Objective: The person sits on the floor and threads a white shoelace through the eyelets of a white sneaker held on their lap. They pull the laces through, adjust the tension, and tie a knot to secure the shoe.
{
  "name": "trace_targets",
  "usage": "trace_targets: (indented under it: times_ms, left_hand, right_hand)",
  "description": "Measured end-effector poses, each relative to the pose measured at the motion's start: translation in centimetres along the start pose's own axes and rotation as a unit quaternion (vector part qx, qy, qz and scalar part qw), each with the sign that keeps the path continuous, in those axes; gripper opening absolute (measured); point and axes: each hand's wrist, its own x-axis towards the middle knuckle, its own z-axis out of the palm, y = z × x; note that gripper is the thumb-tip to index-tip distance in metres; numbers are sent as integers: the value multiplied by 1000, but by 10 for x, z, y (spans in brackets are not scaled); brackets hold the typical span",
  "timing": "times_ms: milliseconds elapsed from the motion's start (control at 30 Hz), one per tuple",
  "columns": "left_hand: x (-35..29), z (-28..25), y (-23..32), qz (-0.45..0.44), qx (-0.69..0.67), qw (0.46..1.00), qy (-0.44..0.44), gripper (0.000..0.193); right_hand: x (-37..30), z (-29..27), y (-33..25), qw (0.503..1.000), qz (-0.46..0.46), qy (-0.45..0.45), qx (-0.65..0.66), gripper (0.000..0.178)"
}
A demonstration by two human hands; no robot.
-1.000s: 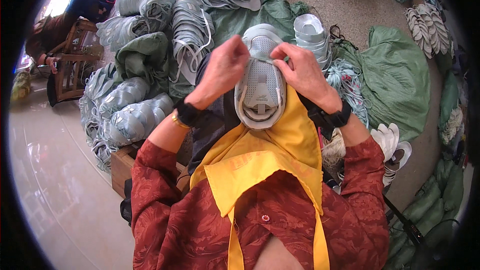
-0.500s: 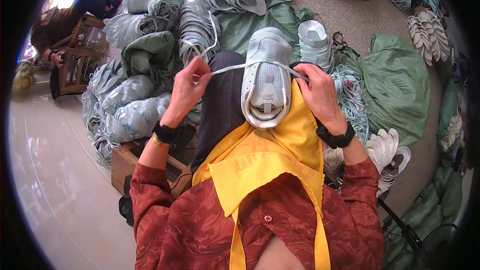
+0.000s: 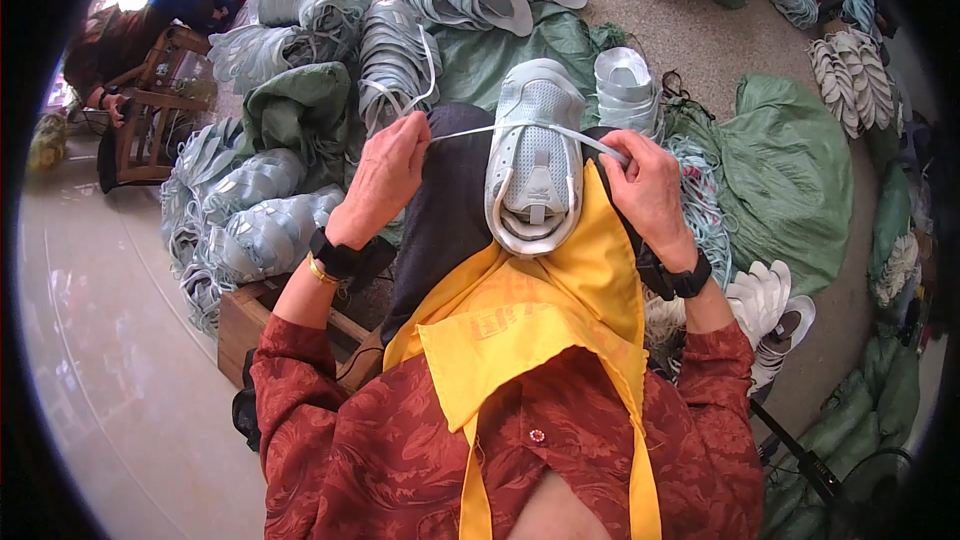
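A pale grey-blue shoe (image 3: 540, 175) rests between my knees on the yellow apron (image 3: 600, 250), its heel opening toward me. One light shoelace (image 3: 465, 132) passes across the front of the shoe and runs out to both sides. On the left, my left hand (image 3: 388, 172) is closed, pinching one stretch of the lace above my dark trouser leg. My right hand (image 3: 648, 185) pinches the other stretch to the right of the shoe. Between the hands the lace looks taut.
Nested stacks of shoe uppers (image 3: 270, 230) lie at the left, with more at the far side. A green sack (image 3: 790, 180) and a bundle of pale laces (image 3: 700, 205) are at the right. A wooden box (image 3: 240, 330) stands by my left arm. Another person's hand (image 3: 115, 108) shows at far left.
My left hand has turned so its back faces up, its fingers closed further round the lace. My right hand has moved slightly right; the shoe stays in place.
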Motion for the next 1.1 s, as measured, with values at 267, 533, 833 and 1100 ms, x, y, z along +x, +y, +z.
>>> trace_targets:
  times_ms: [267, 533, 833, 1100]
  left_hand:
    - [-2, -19, 1, 11, 26, 1000, -13, 6]
    - [-32, -78, -72, -67, 188, 979, 41, 4]
    - [-92, -242, -210, -261, 328, 890, 177, 10]
    - [-174, -381, -300, -352, 234, 858, 293, 10]
  right_hand:
    - [-14, -6, 36, 994, -16, 87, -64, 16]
    - [-45, -27, 101, 991, 4, 106, -80, 16]
    - [-104, -65, 186, 980, 150, 131, -7, 19]
    - [-160, -129, 282, 955, 245, 169, 6, 21]
